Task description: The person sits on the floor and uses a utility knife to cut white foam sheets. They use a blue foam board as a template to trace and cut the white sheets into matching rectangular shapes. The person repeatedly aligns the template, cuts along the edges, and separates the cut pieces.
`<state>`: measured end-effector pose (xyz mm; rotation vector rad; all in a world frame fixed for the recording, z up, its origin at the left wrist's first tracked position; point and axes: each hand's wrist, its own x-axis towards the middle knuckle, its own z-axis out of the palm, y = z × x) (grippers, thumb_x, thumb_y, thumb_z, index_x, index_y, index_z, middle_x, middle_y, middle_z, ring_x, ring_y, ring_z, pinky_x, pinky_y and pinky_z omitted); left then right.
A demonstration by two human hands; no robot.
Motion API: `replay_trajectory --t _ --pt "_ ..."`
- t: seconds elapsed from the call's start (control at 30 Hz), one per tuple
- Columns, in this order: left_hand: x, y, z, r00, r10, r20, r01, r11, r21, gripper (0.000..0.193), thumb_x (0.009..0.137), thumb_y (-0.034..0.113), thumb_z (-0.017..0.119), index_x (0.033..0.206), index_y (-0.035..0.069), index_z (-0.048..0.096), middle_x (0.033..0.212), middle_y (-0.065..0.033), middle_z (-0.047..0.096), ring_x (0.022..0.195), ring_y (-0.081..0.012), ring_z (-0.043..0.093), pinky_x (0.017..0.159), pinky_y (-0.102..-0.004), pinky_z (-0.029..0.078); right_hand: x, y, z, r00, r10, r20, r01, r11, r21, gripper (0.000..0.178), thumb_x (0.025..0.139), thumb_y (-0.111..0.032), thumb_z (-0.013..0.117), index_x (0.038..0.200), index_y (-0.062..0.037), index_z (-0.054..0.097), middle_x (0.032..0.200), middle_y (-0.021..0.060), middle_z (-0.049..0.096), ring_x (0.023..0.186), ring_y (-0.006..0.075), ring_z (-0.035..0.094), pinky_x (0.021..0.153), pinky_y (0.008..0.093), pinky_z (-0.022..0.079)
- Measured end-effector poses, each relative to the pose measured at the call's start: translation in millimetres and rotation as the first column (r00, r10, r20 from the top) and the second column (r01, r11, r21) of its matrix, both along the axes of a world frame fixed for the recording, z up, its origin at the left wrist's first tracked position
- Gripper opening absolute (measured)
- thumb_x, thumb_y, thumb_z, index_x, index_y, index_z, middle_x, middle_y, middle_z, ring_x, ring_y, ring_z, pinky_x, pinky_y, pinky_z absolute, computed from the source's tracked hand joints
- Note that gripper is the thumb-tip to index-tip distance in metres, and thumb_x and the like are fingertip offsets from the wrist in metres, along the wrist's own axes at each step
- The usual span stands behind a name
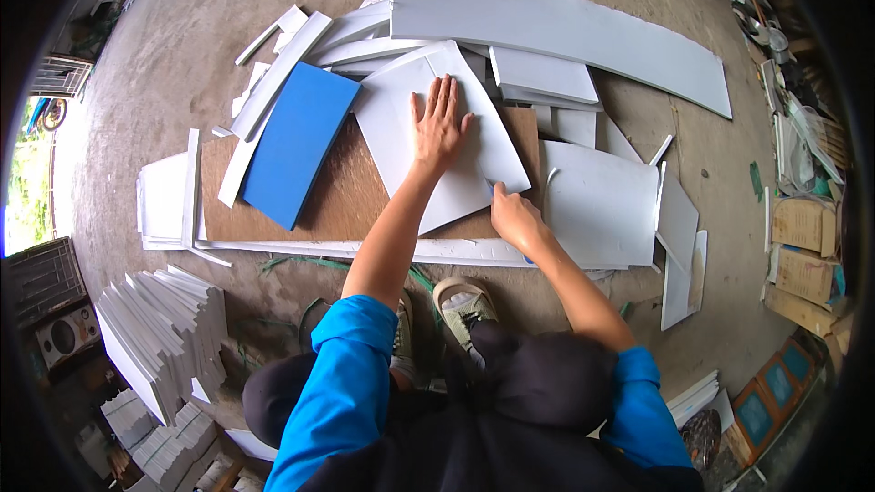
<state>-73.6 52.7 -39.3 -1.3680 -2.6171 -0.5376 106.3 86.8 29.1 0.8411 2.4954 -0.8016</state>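
My left hand lies flat with fingers stretched on a white foam board, pressing on its upper middle. This board rests at an angle on a brown wooden board. Around a blue-handled cutter my right hand is closed, at the white board's lower right edge; most of the cutter is hidden by the fingers. A blue rectangular panel lies tilted just left of the white board. Right of my right hand is another white sheet.
Beyond the boards lies a long white panel over loose offcuts. Stacked white pieces stand at lower left, near a speaker. Cardboard boxes line the right side. Green strapping lies by my shoes.
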Motion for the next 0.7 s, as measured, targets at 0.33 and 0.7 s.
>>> replay_trajectory --t 0.33,0.7 --pt "-0.8 0.2 -3.1 1.000 -0.027 -0.014 0.027 0.999 0.044 0.061 0.087 0.041 0.041 0.136 0.007 0.026 0.142 -0.0063 0.025 0.132 -0.0199 0.020 0.105 -0.0518 0.009 27.9 -12.1 7.2 0.999 -0.008 0.039 0.008 1.000 -0.003 0.019 0.081 -0.004 0.037 0.097 0.0064 0.041 0.075 0.0300 0.059 0.076 0.0431 0.060 0.067 0.0490 0.048" --pt "0.9 -26.2 10.5 0.995 0.000 0.098 -0.013 0.992 0.127 0.052 0.084 0.028 0.052 0.129 0.007 0.037 0.139 -0.0100 0.029 0.131 -0.0217 0.022 0.106 -0.0494 0.007 50.8 2.5 37.6 1.000 0.006 -0.014 -0.006 1.000 -0.012 0.021 0.090 -0.020 0.039 0.099 -0.0010 0.044 0.067 0.0241 0.059 0.066 0.0402 0.059 0.059 0.0499 0.047"
